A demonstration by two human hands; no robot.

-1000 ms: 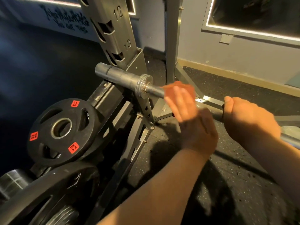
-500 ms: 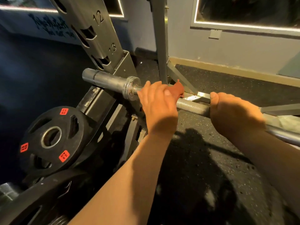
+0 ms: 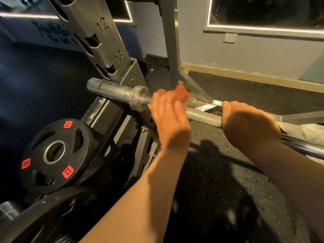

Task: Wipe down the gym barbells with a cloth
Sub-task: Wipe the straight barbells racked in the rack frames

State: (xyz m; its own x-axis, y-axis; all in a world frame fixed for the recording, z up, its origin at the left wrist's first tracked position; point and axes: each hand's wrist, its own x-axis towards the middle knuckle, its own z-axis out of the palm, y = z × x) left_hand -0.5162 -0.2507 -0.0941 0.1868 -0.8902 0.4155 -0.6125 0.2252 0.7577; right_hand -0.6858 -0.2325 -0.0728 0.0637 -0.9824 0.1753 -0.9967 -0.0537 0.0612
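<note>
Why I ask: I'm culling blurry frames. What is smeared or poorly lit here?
Head view: left hand and orange cloth are motion-smeared; right hand gripping the barbell is crisp; the area beyond the weight plate sinks into darkness; arm shadows fall on the floor.

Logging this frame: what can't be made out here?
- Head view, orange cloth: motion-blurred, mostly behind left hand; grip unclear.
- Fingers of right hand, gripping the barbell: hidden behind the hand itself.
- Barbell's right end: cut by frame edge.
- Wall writing: blurred, partly behind rack upright.
</note>
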